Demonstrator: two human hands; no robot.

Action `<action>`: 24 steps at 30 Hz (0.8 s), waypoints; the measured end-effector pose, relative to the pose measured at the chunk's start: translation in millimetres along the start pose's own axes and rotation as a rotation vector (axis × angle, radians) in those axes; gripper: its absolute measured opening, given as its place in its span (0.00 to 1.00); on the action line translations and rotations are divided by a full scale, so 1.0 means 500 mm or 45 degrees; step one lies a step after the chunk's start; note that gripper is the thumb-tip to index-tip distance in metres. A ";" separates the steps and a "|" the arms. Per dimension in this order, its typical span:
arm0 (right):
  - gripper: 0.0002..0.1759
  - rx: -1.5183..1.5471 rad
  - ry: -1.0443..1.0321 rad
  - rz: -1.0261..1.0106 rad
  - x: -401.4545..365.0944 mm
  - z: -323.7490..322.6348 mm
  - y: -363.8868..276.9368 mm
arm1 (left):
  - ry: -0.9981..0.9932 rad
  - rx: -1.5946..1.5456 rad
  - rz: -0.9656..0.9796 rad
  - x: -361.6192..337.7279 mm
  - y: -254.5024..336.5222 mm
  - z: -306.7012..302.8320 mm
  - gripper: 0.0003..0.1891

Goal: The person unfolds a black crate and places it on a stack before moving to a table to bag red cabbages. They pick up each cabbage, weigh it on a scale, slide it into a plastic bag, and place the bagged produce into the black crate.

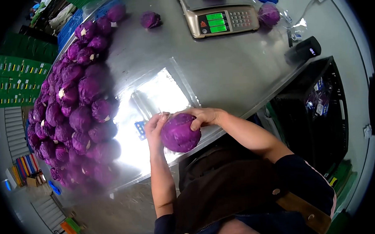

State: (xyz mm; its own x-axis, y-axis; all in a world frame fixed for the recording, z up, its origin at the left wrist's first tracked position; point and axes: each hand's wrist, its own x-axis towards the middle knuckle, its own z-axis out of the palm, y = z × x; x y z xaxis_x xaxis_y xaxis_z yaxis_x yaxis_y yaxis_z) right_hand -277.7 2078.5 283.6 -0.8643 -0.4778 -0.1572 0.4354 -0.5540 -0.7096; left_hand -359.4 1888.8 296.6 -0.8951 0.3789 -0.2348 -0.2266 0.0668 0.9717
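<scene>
Closest to the lens is the person's dark brown apron [224, 186] with its tan leather strap, and from it both bare forearms reach out to the near edge of the brushed stainless-steel table [231, 73]. There the round purple cabbage head [180, 135] sits squarely between the two hands, just above the table's edge. The left hand [154, 126] curls its fingers against the cabbage's left flank. The right hand [204, 115] comes over from the other side and clamps its spread fingers on the upper right. Both hands touch it, and neither is nearer than the other. Being nearly a ball, it shows no long axis. Just beyond it a clear sheet of plastic film [163, 93] lies flat and glaring on the steel, with a small blue-and-white label [140, 130] beside the left hand. The big heap of purple cabbages [74, 113] lies to the left, and the grey digital scale with green display [223, 20] stands well ahead, towards the right.
</scene>
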 end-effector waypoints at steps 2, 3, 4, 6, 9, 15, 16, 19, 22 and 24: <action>0.49 0.017 -0.055 -0.021 -0.005 -0.015 0.023 | -0.101 -0.201 -0.244 -0.008 0.001 0.015 0.11; 0.52 0.022 -0.084 -0.035 -0.009 -0.018 0.023 | -0.111 -0.196 -0.279 -0.005 -0.013 0.007 0.11; 0.47 0.077 0.089 -0.022 -0.039 -0.015 0.022 | -0.122 -0.191 -0.318 -0.005 -0.022 0.006 0.11; 0.40 0.106 0.449 0.060 -0.066 -0.028 0.038 | 0.061 0.046 -0.307 -0.026 0.021 0.038 0.11; 0.32 0.142 0.955 -0.075 -0.105 0.028 -0.019 | 0.063 0.236 -0.092 -0.060 0.053 0.132 0.09; 0.23 -1.148 1.490 -0.339 -0.239 0.058 -0.167 | 0.122 0.060 0.101 -0.049 0.159 0.281 0.10; 0.22 -1.259 1.501 -0.490 -0.241 0.055 -0.191 | 0.118 -0.175 0.114 -0.033 0.172 0.280 0.10; 0.23 -1.641 1.519 -0.857 -0.218 0.048 -0.215 | 0.183 -0.272 0.209 -0.020 0.163 0.265 0.10; 0.23 -2.011 1.470 -0.933 -0.193 0.007 -0.188 | 0.081 0.050 0.106 -0.044 0.087 0.238 0.11; 0.22 -2.112 1.408 -0.898 -0.197 -0.014 -0.156 | -0.105 0.743 0.166 -0.057 0.084 0.223 0.25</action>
State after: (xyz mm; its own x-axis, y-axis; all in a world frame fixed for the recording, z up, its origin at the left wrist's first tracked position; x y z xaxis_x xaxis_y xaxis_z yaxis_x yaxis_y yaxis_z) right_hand -228.5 2173.4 349.4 -0.7676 0.3385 0.5442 0.0107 0.8558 -0.5172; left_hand -300.9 1983.6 347.0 -0.8633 0.4870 -0.1324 0.1521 0.5013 0.8518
